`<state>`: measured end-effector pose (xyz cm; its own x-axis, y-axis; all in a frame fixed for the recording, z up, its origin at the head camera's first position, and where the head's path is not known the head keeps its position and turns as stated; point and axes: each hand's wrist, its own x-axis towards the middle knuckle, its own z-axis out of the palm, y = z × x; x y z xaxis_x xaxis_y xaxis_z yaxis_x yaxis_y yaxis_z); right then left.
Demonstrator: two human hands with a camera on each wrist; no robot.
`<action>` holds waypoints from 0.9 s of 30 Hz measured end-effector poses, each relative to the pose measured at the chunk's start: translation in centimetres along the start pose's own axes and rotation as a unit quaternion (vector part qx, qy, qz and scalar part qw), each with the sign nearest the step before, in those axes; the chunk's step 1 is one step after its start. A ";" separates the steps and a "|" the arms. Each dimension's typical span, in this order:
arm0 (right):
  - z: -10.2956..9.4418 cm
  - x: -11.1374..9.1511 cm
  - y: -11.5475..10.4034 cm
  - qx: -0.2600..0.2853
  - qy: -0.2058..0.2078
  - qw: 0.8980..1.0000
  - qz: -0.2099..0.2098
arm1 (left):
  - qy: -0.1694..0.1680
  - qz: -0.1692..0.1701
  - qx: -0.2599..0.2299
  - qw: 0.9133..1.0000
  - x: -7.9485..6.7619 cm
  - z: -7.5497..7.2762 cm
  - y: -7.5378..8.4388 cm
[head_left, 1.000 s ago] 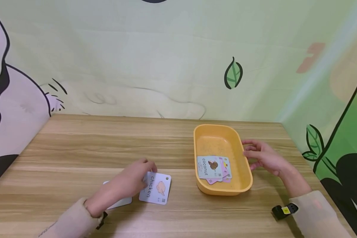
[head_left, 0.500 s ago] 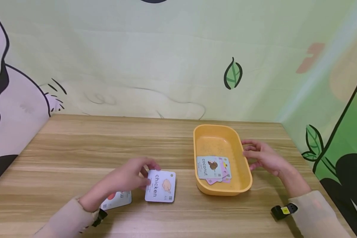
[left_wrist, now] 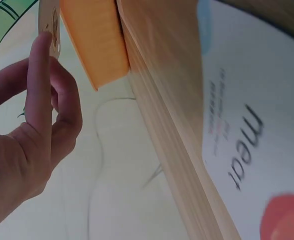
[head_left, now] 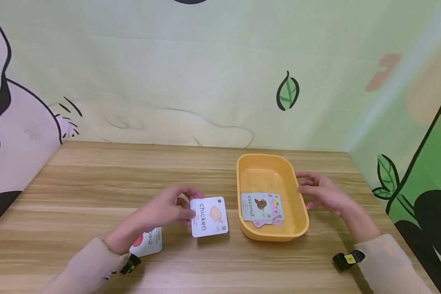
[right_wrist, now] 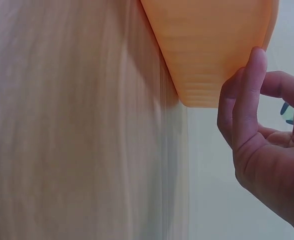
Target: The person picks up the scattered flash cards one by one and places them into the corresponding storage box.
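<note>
My left hand [head_left: 163, 208] pinches a white picture card [head_left: 214, 216] printed "chicken", lifted a little above the table and just left of the yellow plastic bin [head_left: 262, 175]. In the left wrist view this card shows nearly edge-on at the fingertips. Below my left wrist lies a second white card [head_left: 152, 241]; the left wrist view shows the word "meat" on it. Fingertips of my right hand [head_left: 327, 196] touch the bin's right side, and the right wrist view shows them against its wall. Inside the bin, a "coconut" card [head_left: 250, 207] overlaps several pink and white cards [head_left: 275, 204].
The wood-grain table [head_left: 139, 171] backs onto a pale green cartoon wall sheet [head_left: 191, 73], which also runs along the right side. Bands with small black devices [head_left: 347, 260] sit on both wrists.
The chicken card has moved right and up off the table in my left hand. More of the meat card shows. The bin and right hand have shifted slightly left.
</note>
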<state>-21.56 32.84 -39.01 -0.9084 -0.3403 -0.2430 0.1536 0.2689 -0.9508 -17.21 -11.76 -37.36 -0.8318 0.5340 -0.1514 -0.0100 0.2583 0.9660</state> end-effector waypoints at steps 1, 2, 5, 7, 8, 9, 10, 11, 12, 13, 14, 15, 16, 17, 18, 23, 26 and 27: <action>0.1 0.1 0.0 0.000 -0.001 1.000 0.000 | 0.002 -0.001 -0.009 1.000 0.1 0.0 0.0; 0.2 0.2 0.0 0.000 -0.001 1.000 0.001 | 0.002 -0.001 -0.018 1.000 0.2 0.1 0.1; 0.5 0.4 -0.1 -0.001 -0.002 1.000 0.000 | 0.003 -0.001 -0.043 0.999 0.5 0.2 0.0; 0.7 0.5 -0.3 -0.002 -0.003 1.000 -0.002 | 0.003 0.002 -0.060 0.998 0.9 0.3 0.1; 0.8 0.5 -0.3 -0.003 -0.004 1.000 -0.003 | 0.004 0.003 -0.067 0.998 1.0 0.3 0.1; 0.8 0.6 -0.4 -0.003 -0.005 1.000 -0.004 | 0.005 0.002 -0.074 0.997 1.3 0.4 0.1; 0.9 0.6 -0.4 -0.002 -0.005 1.000 -0.005 | 0.007 0.003 -0.079 0.997 1.5 0.4 0.2; 1.0 0.6 -0.4 -0.001 -0.006 1.000 -0.006 | 0.007 0.006 -0.083 0.996 1.7 0.5 0.3; 1.0 0.7 -0.4 -0.001 -0.007 1.000 -0.007 | 0.006 0.008 -0.087 0.996 2.0 0.6 0.3; 1.0 0.7 -0.4 0.001 -0.007 1.000 -0.006 | 0.005 0.009 -0.091 0.996 2.3 0.7 0.4; 1.1 0.7 -0.4 0.001 -0.008 1.000 -0.007 | 0.003 0.009 -0.094 0.996 2.6 0.8 0.4; 1.1 0.8 -0.4 0.002 -0.007 1.000 -0.007 | 0.002 0.009 -0.095 0.995 2.9 1.0 0.5; 1.1 0.8 -0.4 0.002 -0.007 1.000 -0.006 | 0.001 0.009 -0.096 0.995 3.2 1.1 0.6; 1.1 0.8 -0.4 0.002 -0.007 1.000 -0.007 | 0.001 0.008 -0.096 0.995 3.5 1.2 0.7; 1.1 0.8 -0.4 0.001 -0.007 1.000 -0.007 | 0.002 0.007 -0.098 0.995 3.8 1.4 0.8; 1.0 0.9 -0.4 0.001 -0.008 1.000 -0.006 | 0.010 -0.001 -0.095 0.995 5.4 2.1 1.4; 1.0 0.9 -0.5 0.000 -0.010 1.000 -0.005 | 0.014 0.001 -0.073 0.997 6.2 2.5 2.0; 1.0 0.9 -0.5 0.000 -0.011 1.000 -0.005 | 0.016 0.001 -0.065 0.998 6.5 2.6 2.2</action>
<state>-22.11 31.49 -38.98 -0.9012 -0.3625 -0.2376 0.1449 0.2648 -0.9534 -21.14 -5.63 -36.78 -0.8491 0.5079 -0.1450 -0.0785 0.1501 0.9855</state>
